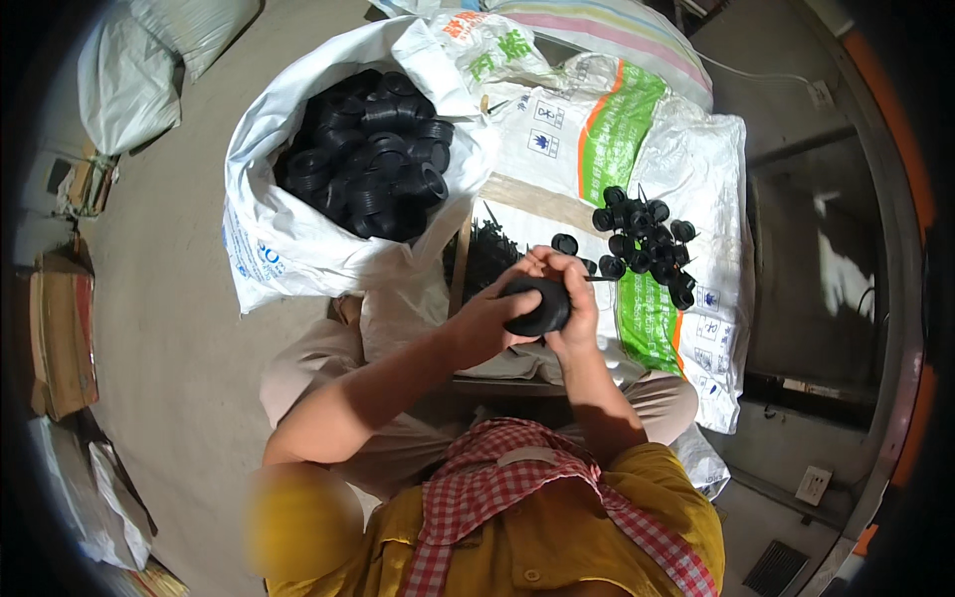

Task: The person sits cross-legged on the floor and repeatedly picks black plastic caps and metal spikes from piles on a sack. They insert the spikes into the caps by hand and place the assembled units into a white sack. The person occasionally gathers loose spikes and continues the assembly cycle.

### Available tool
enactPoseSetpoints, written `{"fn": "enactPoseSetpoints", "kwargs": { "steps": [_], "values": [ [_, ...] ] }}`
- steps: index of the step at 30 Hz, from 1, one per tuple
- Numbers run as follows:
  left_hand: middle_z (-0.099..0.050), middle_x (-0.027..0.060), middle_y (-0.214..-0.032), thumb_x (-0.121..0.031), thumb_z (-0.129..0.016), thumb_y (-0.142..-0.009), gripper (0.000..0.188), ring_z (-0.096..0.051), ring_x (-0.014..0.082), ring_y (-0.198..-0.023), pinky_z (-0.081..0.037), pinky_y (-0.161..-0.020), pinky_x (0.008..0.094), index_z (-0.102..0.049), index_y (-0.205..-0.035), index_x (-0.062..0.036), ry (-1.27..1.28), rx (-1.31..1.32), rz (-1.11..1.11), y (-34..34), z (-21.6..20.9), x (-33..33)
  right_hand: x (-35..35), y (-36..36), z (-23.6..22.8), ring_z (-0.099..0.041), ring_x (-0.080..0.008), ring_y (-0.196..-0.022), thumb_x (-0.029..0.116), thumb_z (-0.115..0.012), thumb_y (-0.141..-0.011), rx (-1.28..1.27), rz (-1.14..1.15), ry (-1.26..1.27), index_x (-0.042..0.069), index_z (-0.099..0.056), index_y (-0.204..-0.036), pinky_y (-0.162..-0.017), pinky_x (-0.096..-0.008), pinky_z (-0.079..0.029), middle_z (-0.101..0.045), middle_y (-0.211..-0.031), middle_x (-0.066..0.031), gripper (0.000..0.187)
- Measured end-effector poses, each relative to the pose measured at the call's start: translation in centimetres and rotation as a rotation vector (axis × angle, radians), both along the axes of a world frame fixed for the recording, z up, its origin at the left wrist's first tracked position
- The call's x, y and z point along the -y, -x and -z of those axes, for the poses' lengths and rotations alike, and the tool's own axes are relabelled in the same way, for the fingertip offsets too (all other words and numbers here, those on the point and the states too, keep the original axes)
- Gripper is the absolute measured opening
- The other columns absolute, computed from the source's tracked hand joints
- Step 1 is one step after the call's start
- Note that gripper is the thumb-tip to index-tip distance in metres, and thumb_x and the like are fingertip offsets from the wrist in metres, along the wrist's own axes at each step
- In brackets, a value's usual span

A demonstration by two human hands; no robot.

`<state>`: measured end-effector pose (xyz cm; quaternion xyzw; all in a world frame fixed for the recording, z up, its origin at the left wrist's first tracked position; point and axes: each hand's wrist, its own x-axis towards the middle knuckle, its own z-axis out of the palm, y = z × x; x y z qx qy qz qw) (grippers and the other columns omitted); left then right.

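Round black part (544, 316), one: I saw it near and right of the open white sack (261, 149), clasped between left hand (491, 308) and right hand (577, 306), both curled round it. Judged light, firm, slightly slippery, hardly fragile; best hold, opposite sides of its rim.

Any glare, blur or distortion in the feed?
Head view: harsh light on the rightmost sack; head view: left sleeve blurred; head view: straight edges bow toward the dark rim; head view: held black part shows little detail.
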<state>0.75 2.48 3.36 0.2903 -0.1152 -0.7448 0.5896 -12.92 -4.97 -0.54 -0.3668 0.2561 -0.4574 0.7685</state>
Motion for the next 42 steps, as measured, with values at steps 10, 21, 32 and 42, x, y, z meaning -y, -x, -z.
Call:
{"fn": "enactPoseSetpoints", "kwargs": {
  "steps": [10, 21, 32, 42],
  "values": [
    [-0.053, 0.0169, -0.107, -0.002, -0.065, -0.065, 0.056, -0.048, 0.0351, -0.108, -0.038, -0.091, 0.0467, -0.058, -0.119, -0.0107, 0.513, 2.067, -0.169, -5.3, -1.5, 2.1, 1.8, -0.5, 10.2, -0.057, -0.0325, -0.104, 0.012, -0.071, -0.078, -1.188, 0.02, 0.445, 0.002, -0.049, -0.13, -0.096, -0.0381, -0.043, -0.059, -0.116, -0.0178, 0.057],
    [-0.022, 0.0236, -0.152, -0.008, -0.082, -0.063, 0.081, -0.022, 0.0491, -0.137, -0.027, -0.11, 0.0538, -0.048, -0.136, -0.0166, 0.262, 2.27, -0.602, -11.3, -4.9, 5.2, 14.9, 15.6, 22.1, -0.046, -0.0389, -0.121, 0.011, -0.059, -0.076, -2.004, -0.17, 0.459, 0.012, -0.048, -0.13, -0.101, -0.0473, -0.04, -0.05, -0.133, -0.0153, 0.055],
    [-0.041, 0.0242, -0.138, -0.02, -0.072, -0.078, 0.057, -0.034, 0.0425, -0.132, -0.033, -0.107, 0.0441, -0.053, -0.128, -0.0007, 0.389, 1.855, -0.136, -5.4, -1.7, 4.8, 11.7, 12.8, 11.0, -0.06, -0.0174, -0.071, 0.029, -0.068, -0.088, -1.151, 0.309, 0.128, -0.001, -0.059, -0.095, -0.063, -0.0294, -0.05, -0.064, -0.089, -0.0103, 0.032],
    [-0.063, 0.0077, -0.08, -0.013, -0.07, -0.079, 0.024, -0.06, 0.0121, -0.072, -0.047, -0.061, 0.0257, -0.061, -0.097, 0.0, -0.023, 0.678, 0.019, -0.3, 5.2, 2.6, -3.1, 4.6, 2.7, -0.059, -0.0173, -0.091, 0.031, -0.076, -0.081, -0.81, -0.137, 0.395, 0.006, -0.051, -0.123, -0.082, -0.0305, -0.047, -0.063, -0.096, -0.0063, 0.055]
  ]
}}
